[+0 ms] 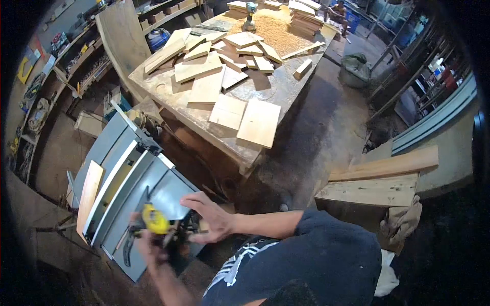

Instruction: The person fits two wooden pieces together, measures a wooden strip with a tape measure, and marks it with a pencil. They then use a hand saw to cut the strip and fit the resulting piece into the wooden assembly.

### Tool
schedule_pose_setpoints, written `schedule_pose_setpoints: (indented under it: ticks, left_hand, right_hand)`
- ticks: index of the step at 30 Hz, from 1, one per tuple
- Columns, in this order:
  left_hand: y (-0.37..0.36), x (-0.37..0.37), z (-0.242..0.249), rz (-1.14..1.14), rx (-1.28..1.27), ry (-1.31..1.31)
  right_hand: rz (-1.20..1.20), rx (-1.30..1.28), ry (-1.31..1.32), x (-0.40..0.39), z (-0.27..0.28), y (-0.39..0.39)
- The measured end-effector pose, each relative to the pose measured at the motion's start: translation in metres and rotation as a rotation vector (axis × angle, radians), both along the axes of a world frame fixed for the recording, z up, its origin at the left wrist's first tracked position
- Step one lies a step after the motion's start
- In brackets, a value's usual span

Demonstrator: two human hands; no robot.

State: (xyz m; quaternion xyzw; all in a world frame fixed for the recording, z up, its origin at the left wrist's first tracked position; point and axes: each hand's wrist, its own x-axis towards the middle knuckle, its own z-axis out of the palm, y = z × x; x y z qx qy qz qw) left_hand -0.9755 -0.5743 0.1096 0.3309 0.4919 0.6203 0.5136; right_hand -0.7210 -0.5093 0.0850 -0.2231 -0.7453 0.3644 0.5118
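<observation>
My left hand (148, 246), blurred by motion, is closed around a yellow and black tape measure (155, 219) above the grey table of a table saw (166, 191). To its right, my right hand (210, 217) has its thumb and fingers spread apart, with nothing visible gripped in them. Dark parts between and below the hands are too blurred to make out. A black curved piece (127, 252) and a thin pencil-like stick (122, 237) lie on the saw table by my left hand. Along the saw's far left side rests a narrow wooden board (90, 196).
A large workbench (153, 84) ahead carries many cut boards (259, 122), sawdust (275, 31) and a cordless drill (250, 18). Planks (383, 166) and a crumpled cloth (402, 219) are at right. Shelves (84, 64) line the left wall. Another person (337, 13) sits far back.
</observation>
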Motion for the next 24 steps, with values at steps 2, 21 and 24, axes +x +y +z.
schedule_pose_setpoints:
  ticks: [2, 21, 24]
  left_hand:
    - [-0.013, 0.135, -0.006, 0.103, -0.16, -0.277]
    - [0.165, 0.582, -0.005, -0.8, 0.225, 0.718]
    - [0.215, 0.602, -0.023, -0.66, 0.397, 0.708]
  right_hand:
    - [0.034, 0.109, -0.113, 0.071, 0.022, -0.005]
    - [-0.316, -0.057, -0.743, 0.555, 0.017, 0.049]
    - [-0.361, 0.04, -0.863, 0.62, 0.009, 0.103]
